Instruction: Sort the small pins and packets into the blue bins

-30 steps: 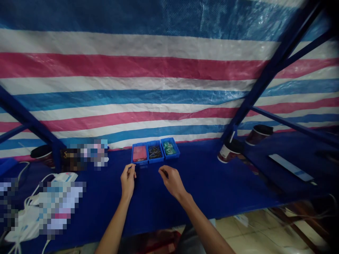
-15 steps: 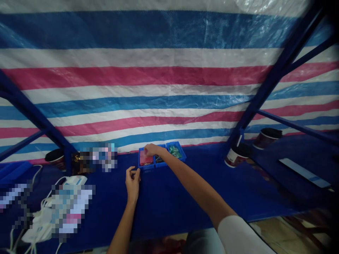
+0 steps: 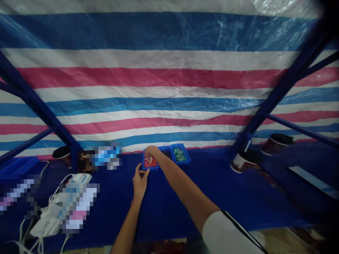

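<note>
Three small blue bins stand side by side at the back of the blue table. My right hand (image 3: 150,153) reaches down into the left bin (image 3: 154,169), over its red contents (image 3: 149,162); its fingertips are too hidden to read. My left hand (image 3: 140,178) is at the front left corner of that bin, thumb and fingers apart and curved, with nothing seen between them. Dark small items (image 3: 167,154) lie in the middle bin, partly behind my right forearm. Green packets (image 3: 179,154) fill the right bin (image 3: 186,158).
White power strips with cables (image 3: 47,220) lie at the left. A dark cup (image 3: 62,153) stands at the back left, two more (image 3: 242,160) (image 3: 277,143) at the right. Blue metal posts (image 3: 254,121) rise on both sides before a striped sheet (image 3: 169,77).
The view has shifted a little, so the scene sits further right. My right hand has gone lower into the left bin. My left hand has come closer to the bin's front corner.
</note>
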A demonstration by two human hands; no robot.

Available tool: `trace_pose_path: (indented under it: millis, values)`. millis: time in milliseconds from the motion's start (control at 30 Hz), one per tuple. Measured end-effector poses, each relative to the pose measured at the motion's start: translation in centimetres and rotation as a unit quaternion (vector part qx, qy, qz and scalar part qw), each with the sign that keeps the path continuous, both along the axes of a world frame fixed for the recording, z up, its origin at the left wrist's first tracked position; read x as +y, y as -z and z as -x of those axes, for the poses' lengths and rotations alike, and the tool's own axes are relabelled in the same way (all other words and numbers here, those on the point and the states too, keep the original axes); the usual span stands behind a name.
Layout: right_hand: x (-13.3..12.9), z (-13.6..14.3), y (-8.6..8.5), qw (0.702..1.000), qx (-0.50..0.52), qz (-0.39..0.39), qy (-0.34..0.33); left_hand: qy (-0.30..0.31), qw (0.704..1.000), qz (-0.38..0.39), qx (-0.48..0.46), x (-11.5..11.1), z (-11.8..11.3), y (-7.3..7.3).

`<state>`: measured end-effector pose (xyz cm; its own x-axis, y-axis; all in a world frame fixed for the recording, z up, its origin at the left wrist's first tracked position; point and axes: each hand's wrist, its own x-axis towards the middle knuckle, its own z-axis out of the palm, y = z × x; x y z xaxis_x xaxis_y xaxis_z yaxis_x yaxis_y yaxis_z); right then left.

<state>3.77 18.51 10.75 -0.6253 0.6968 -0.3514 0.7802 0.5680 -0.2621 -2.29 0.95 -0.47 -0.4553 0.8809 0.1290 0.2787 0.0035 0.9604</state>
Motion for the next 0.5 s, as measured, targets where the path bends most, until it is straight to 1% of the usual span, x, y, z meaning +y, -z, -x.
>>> trace_pose_path:
  millis: [100,167,300,433,500]
  values:
    - [0.2,0.5,-0.4,0.995,-0.092,0.035,-0.007,0.013,1.0,0.008,0.007,0.3,0.2,0.3]
    - [0.2,0.5,-0.7,0.994,-0.108,0.034,-0.008,0.015,1.0,0.015,0.013,0.4,0.3,0.4]
    - [-0.2,-0.3,-0.9,0.997,-0.079,0.006,-0.012,0.011,0.999,0.022,0.025,0.4,0.4,0.4]
    - [-0.6,-1.3,-0.8,0.999,-0.035,0.021,-0.03,0.002,0.999,0.019,0.035,0.3,0.5,0.4]
    - [-0.8,-1.9,-1.0,0.999,-0.005,0.032,-0.036,0.002,0.999,0.013,0.037,0.2,0.6,0.3]
